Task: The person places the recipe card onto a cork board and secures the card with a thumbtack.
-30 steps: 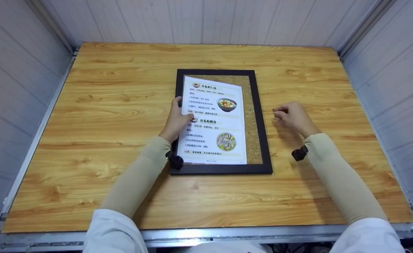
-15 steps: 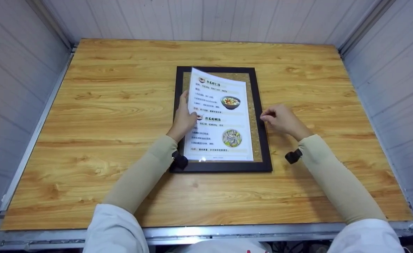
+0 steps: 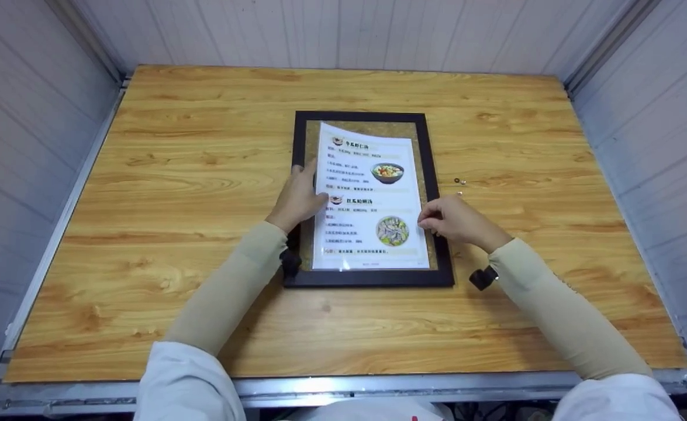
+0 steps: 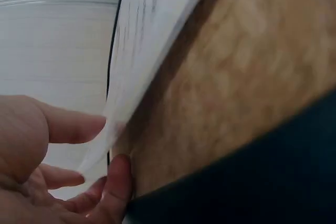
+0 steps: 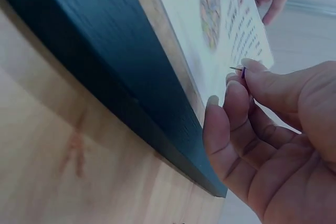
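Observation:
A printed recipe sheet (image 3: 352,219) with two food pictures lies over a cork board (image 3: 313,137) in a black frame (image 3: 372,279). My left hand (image 3: 298,199) holds the sheet's left edge, thumb on top; the left wrist view shows this edge bowed up off the cork (image 4: 231,87). Between the thumb and index finger of my right hand (image 3: 460,222) is a thumbtack (image 5: 238,68), its metal point facing the sheet. That hand is over the frame's right side, fingertips at the sheet's right edge.
Several small tacks (image 3: 459,182) lie on the wooden table (image 3: 530,152), right of the frame and just beyond my right hand. Pale panel walls (image 3: 331,35) enclose the back and both sides. A metal rail (image 3: 302,390) runs along the front edge.
The sheet has shifted right on the board with my left hand. My right hand has moved left and nearer me, from the table to the frame's right side, uncovering the loose tacks.

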`<state>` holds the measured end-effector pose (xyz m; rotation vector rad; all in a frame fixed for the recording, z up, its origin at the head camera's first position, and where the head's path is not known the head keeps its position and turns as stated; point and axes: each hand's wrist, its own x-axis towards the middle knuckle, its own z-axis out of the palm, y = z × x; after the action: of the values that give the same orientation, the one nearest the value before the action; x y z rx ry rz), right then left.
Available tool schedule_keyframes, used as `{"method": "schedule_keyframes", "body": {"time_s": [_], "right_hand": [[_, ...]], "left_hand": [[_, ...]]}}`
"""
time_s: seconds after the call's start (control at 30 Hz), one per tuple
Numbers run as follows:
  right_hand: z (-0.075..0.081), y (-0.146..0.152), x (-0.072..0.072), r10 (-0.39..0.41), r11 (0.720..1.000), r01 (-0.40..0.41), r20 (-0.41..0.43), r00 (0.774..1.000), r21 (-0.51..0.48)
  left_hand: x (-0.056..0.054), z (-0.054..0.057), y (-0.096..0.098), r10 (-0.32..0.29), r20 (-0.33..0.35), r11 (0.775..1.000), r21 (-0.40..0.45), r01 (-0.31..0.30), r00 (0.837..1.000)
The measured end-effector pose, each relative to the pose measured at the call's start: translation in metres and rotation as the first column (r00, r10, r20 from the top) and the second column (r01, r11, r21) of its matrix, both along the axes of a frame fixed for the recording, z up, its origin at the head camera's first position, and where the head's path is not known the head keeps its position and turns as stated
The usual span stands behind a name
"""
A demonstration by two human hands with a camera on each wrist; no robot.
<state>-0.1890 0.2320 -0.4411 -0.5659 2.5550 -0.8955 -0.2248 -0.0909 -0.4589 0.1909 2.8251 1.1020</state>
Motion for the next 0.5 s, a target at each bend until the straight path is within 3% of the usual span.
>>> {"method": "schedule_keyframes", "body": {"time_s": [0.1,0.2,0.23,0.33,0.4,0.5], "right_hand": [[-0.003,-0.001,0.004,0.022,1.0,-0.022,0.016,1.0,0.009],[-0.003,-0.001,0.008,0.031,0.999,-0.032,0.021,0.999,0.025],[-0.003,-0.001,0.01,0.038,0.999,-0.038,0.017,0.999,0.028],[-0.004,-0.003,0.013,0.071,0.997,-0.071,0.01,0.997,0.027],[-0.005,-0.004,0.016,0.1,0.995,-0.1,0.011,0.995,0.025],[-0.006,-0.003,0.02,0.137,0.99,-0.137,0.005,0.991,0.011]], "left_hand": [[0.002,0.004,-0.003,-0.033,-0.005,0.994,-0.1,0.032,0.999],[0.007,0.007,-0.003,-0.171,0.017,0.964,-0.203,0.171,0.985],[0.008,0.008,-0.002,-0.236,0.034,0.944,-0.231,0.238,0.971],[0.014,0.008,0.0,-0.405,0.12,0.863,-0.277,0.422,0.906],[0.017,0.008,0.001,-0.456,0.183,0.823,-0.287,0.491,0.871],[0.019,0.008,0.004,-0.47,0.244,0.791,-0.312,0.527,0.848]]}}
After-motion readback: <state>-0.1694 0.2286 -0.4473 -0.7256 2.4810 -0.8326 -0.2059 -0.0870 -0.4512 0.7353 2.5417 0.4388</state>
